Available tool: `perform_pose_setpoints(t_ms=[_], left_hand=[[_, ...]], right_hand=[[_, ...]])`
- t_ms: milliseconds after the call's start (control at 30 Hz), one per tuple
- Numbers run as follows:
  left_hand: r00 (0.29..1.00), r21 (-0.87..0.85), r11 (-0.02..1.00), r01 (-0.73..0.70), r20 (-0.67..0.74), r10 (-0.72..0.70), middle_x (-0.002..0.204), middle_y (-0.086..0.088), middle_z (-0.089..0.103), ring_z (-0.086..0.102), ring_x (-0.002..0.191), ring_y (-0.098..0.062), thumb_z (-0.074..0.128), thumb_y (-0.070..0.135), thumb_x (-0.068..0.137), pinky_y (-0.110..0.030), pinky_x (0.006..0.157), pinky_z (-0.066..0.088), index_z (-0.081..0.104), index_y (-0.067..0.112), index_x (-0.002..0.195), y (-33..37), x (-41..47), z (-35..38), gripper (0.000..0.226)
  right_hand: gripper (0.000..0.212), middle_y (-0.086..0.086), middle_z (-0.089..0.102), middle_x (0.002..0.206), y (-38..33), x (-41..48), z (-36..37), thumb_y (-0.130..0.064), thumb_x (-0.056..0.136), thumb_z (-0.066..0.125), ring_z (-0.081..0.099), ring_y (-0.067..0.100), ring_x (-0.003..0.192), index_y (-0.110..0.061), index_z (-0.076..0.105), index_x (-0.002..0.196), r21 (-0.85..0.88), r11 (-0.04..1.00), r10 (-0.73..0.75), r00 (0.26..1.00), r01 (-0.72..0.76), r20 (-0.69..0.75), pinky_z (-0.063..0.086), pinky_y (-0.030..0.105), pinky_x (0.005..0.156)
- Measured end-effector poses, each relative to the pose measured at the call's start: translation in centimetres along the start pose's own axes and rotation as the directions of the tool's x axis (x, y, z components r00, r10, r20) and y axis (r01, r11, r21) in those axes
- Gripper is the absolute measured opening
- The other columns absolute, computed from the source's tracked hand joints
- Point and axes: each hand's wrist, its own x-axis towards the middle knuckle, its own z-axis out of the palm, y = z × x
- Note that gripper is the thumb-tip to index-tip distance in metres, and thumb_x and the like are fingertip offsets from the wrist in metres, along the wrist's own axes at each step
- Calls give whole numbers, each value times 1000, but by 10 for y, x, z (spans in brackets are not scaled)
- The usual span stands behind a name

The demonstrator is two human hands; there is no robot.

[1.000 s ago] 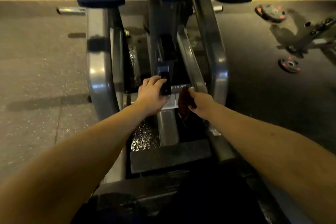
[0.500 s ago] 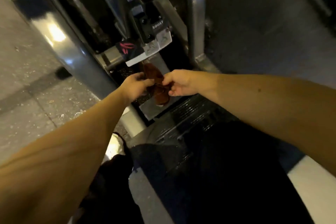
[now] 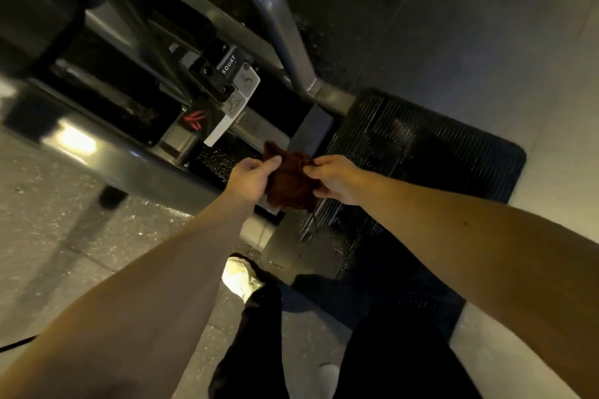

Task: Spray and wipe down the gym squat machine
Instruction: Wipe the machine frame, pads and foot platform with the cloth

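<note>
A second ago your left hand was up on the black post at the centre of the squat machine while your right hand alone held the cloth. Since then the left has come off the post and joined the right, and now both hands have the dark reddish cloth between them. Your left fingers pinch its far left corner and the right hand's are curled round its right edge. The cloth hangs bunched between the two, just on the near side of the SQUAT label and above the grey lower beam, with the ribbed black foot plate to its right. It touches no part of the machine that I can make out. Your head has dropped too: the view now looks steeply down and takes in your pale shoe on the speckled floor at the near left of the frame. I read this as a pause in the wiping to refold or turn the cloth to a fresh face, not a stroke on the metal. No spray bottle shows, so you cannot tell from here whether this part has been sprayed, though the foot plate's near edge glistens as if wet. The low beam and foot plate under your hands look like the natural next place to wipe. Settle a firm one-handed hold first, or a loose corner may drag.
</note>
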Motion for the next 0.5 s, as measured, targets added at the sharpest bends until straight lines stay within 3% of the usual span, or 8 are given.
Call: perform_pose_setpoints(t_ms=[67, 133, 300, 400, 500], left_hand=[[1000, 79, 997, 14, 2, -14, 89, -13, 71, 71, 87, -33, 83, 37, 85, -46, 78, 60, 52, 17, 82, -9, 1, 1, 37], [1000, 189, 982, 11, 2, -12, 86, -10, 67, 67, 85, -30, 84, 34, 85, -46, 77, 59, 54, 16, 83, -21, 3, 1, 35], [1000, 306, 952, -16, 23, 9, 97, -4, 65, 65, 84, -14, 80, 6, 87, -22, 67, 51, 55, 10, 114, -35, -1, 12, 37], [995, 373, 925, -68, 90, 37, 110, -6, 67, 68, 94, -21, 76, 3, 89, -30, 75, 57, 51, 14, 131, -43, -4, 16, 50], [986, 450, 879, -161, 121, 118, 122, -18, 64, 65, 104, -28, 70, -3, 92, -43, 93, 56, 53, 11, 134, -57, 13, 17, 48]], right_hand=[[6, 6, 60, 123, 13, 0, -2, -12, 102, 63, 60, 24, 116, -16, 66, 106, 42, 999, 6, 999, -4, -53, 61, 32, 76], [25, 10, 60, 131, 30, 1, -2, -14, 103, 62, 62, 28, 121, -9, 65, 127, 31, 999, 20, 996, -18, -92, 63, 35, 81], [39, 10, 60, 132, 77, 9, 1, -17, 99, 68, 64, 28, 113, -15, 56, 136, 56, 998, -20, 976, 33, -216, 63, 38, 81], [54, 7, 56, 139, 98, 11, 6, -5, 98, 65, 61, 29, 116, -26, 49, 145, 174, 982, -52, 994, 68, -94, 61, 41, 80], [56, -3, 67, 122, 121, 23, 17, -2, 95, 66, 64, 18, 106, -41, 54, 133, 121, 974, -205, 971, 190, 125, 55, 30, 79]])
